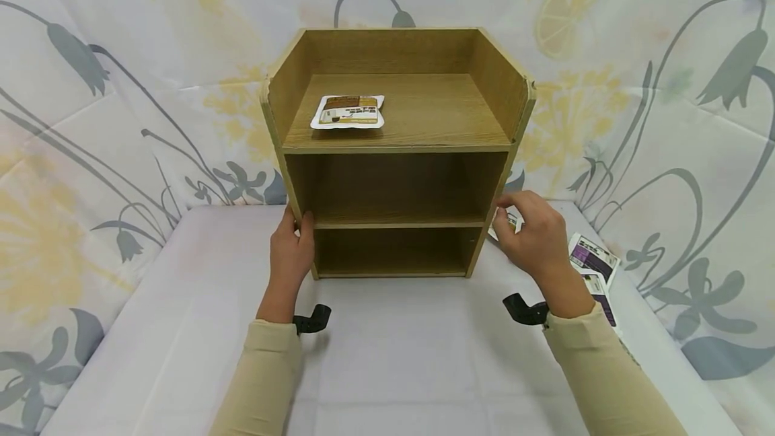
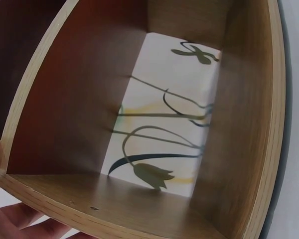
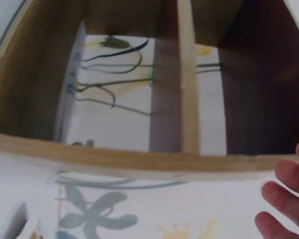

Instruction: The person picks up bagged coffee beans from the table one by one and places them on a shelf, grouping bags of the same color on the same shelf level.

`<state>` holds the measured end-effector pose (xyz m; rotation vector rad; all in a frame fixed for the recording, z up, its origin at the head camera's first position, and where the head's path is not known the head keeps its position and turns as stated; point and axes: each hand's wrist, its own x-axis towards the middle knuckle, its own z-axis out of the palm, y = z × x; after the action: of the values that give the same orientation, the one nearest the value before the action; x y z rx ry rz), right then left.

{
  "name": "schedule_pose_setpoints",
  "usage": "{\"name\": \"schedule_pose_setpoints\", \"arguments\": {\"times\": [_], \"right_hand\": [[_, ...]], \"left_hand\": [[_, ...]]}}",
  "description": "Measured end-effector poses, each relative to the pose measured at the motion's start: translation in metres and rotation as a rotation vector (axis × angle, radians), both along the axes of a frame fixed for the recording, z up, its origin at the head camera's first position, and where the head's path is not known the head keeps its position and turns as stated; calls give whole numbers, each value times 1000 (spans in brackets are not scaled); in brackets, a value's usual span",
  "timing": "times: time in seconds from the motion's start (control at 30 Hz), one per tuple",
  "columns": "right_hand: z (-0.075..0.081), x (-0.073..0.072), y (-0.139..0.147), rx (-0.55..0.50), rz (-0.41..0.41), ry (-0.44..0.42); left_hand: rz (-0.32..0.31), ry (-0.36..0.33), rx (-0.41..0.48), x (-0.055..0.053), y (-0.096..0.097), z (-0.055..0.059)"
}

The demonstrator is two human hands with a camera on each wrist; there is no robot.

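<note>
A small wooden shelf unit (image 1: 399, 147) stands upright on the white cloth, with an open top tray and two compartments below. My left hand (image 1: 291, 247) grips its left side panel, the thumb on the front edge and the fingers around the outside. In the left wrist view, parts of that hand show at the panel's corner. Beside the right panel is my right hand (image 1: 535, 231), its fingers loosely bent with their tips close to the front edge. Those fingers (image 3: 284, 199) appear spread in the right wrist view, holding nothing. A white packet with a brown label (image 1: 348, 112) lies on the top tray.
Several packets lie on the cloth at the right, including a purple-labelled packet (image 1: 593, 256) and a packet (image 1: 514, 221) partly hidden behind my right hand. A flower-printed cloth (image 1: 605, 86) hangs behind and along both sides.
</note>
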<state>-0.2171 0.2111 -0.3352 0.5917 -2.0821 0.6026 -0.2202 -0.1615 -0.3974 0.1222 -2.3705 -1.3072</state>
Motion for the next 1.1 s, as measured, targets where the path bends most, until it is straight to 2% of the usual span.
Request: {"name": "schedule_pose_setpoints", "arguments": {"times": [0.23, 0.5, 0.67, 0.93, 1.1], "right_hand": [[-16, -7, 11, -4, -60, -58], [-32, -16, 17, -20, -103, -165], [-41, -22, 20, -19, -147, -275], [-57, -34, 26, 25, -197, -506], [-67, -44, 29, 53, -209, -584]], "left_hand": [[-4, 10, 3, 0, 0, 0], [-3, 19, 2, 0, -1, 0], [-5, 11, 5, 1, 0, 2], [1, 6, 4, 0, 0, 1], [1, 21, -2, -1, -1, -1]]}}
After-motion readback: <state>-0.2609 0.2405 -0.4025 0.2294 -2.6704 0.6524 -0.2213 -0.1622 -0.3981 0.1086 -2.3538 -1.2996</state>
